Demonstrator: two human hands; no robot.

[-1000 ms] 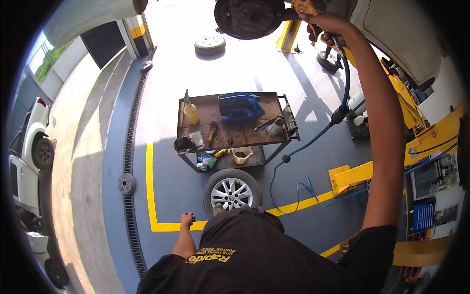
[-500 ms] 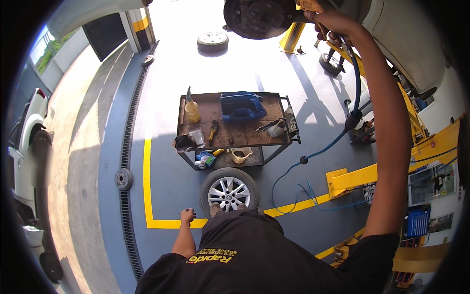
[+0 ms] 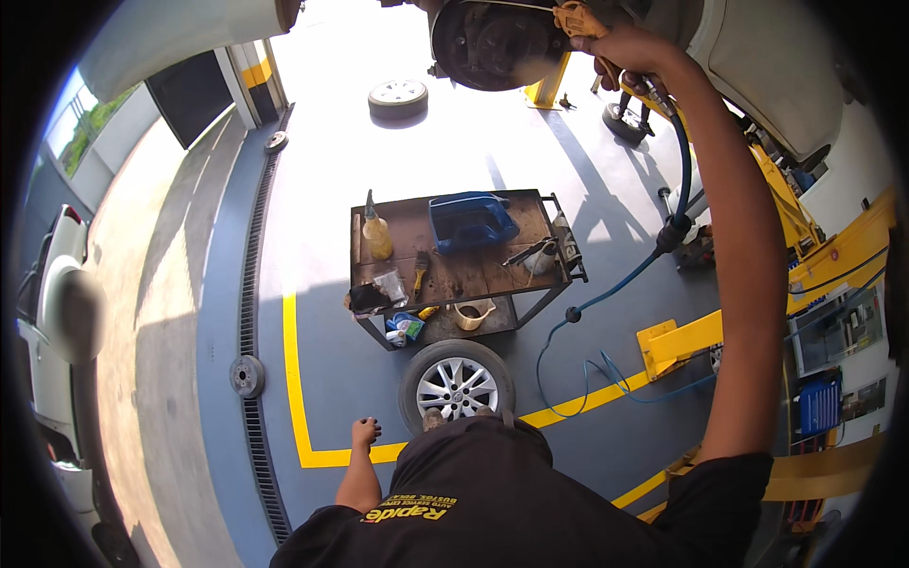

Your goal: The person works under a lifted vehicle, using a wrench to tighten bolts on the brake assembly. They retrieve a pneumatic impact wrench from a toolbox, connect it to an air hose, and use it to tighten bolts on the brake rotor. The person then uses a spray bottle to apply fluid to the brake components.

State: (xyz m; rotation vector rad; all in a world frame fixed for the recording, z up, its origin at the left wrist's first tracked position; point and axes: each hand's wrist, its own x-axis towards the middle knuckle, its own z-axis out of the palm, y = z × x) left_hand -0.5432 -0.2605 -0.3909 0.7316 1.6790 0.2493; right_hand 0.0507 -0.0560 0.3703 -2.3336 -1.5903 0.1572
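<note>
Raised at the upper right, my right hand (image 3: 625, 52) is wrapped round an orange air blow gun (image 3: 574, 19). A blue air hose (image 3: 684, 156) runs down from its handle. The gun's thin nozzle reaches left across the dark round brake assembly (image 3: 488, 43) of a raised vehicle, and a brownish haze hangs by its lower right edge. My left hand (image 3: 365, 433) hangs low on the left, empty, with loosely bent fingers slightly apart. Nearest to it is a wheel with a silver rim (image 3: 457, 386), lying flat by my shoes.
A metal cart (image 3: 473, 275) holds a spray bottle (image 3: 377, 237), a cut-open blue container (image 3: 469, 222), a brush (image 3: 420, 275) and an oil can (image 3: 540, 260). Yellow lift arms (image 3: 682, 346) stand at the right. A drum-shaped part (image 3: 247, 376) sits on the floor grate (image 3: 249, 322).
The view has shifted, so the cart and floor appear lower. The nozzle now shows across the brake assembly, with haze beside it. My right hand keeps its grip; the left still hangs.
</note>
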